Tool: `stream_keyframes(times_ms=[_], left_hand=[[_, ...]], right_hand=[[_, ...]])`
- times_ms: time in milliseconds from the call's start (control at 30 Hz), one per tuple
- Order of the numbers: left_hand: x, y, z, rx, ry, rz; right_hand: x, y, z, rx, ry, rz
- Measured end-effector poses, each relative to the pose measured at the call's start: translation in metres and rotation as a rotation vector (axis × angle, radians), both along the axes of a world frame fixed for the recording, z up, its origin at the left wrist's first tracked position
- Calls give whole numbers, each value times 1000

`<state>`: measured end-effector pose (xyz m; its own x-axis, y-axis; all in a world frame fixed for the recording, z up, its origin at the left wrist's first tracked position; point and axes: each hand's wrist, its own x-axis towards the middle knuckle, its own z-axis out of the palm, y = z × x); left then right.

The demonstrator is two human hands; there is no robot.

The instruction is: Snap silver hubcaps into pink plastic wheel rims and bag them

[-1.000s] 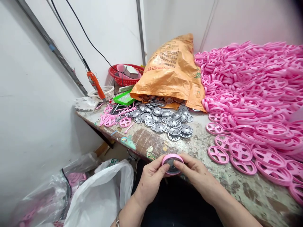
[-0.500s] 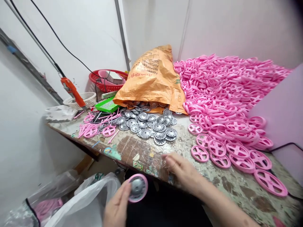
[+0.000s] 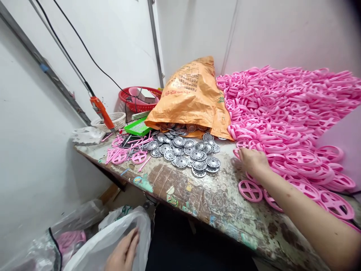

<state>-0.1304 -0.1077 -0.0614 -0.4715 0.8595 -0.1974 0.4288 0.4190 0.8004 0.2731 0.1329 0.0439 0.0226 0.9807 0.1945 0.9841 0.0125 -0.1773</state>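
My right hand (image 3: 254, 162) is at the near left edge of the heap of pink spoked wheels (image 3: 299, 113), its fingers closed on a pink wheel (image 3: 237, 152). Low at the left, my left hand (image 3: 123, 251) is over the mouth of a white plastic bag (image 3: 96, 244); its fingers are close together, and no wheel shows in them. Grey hub discs (image 3: 180, 150) lie in a pile on the worktable (image 3: 194, 195), spilling from an orange sack (image 3: 188, 98).
An orange electric screwdriver (image 3: 102, 112) hangs on a cable at the left. Behind are a red basket (image 3: 138, 107), a white basket (image 3: 120, 121) and a green tray (image 3: 138, 127). Small pink parts (image 3: 120, 156) lie near the left end. A pale panel (image 3: 341, 146) stands at the right.
My right hand has moved from the table's front edge to the pink heap. My left hand has gone left and down to the bag, and the pink-and-grey wheel it held is gone from it.
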Motion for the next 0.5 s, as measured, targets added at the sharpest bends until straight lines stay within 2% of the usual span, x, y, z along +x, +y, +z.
stream_keyframes(times_ms=[67,133,200,267,333,433,500], left_hand=[[39,25,29,135,-216,-44],[81,49,55,260,-465,-122],[117,69,73,331,-745,-224],[141,83,80,270,-882,-302],[151,90,80,177,-859,-306],[149,90,75,146,-782,-206],[146,89,74,137,-799,-150]], right_hand=[[-21,-20,15,-29,160,43],[-51,-52,26,-145,469,181],[-81,-83,28,-331,756,361],[-99,-97,21,-372,835,516],[-99,-88,9,-288,821,525],[-78,-42,-14,-46,586,302],[-63,-12,-29,30,376,194]])
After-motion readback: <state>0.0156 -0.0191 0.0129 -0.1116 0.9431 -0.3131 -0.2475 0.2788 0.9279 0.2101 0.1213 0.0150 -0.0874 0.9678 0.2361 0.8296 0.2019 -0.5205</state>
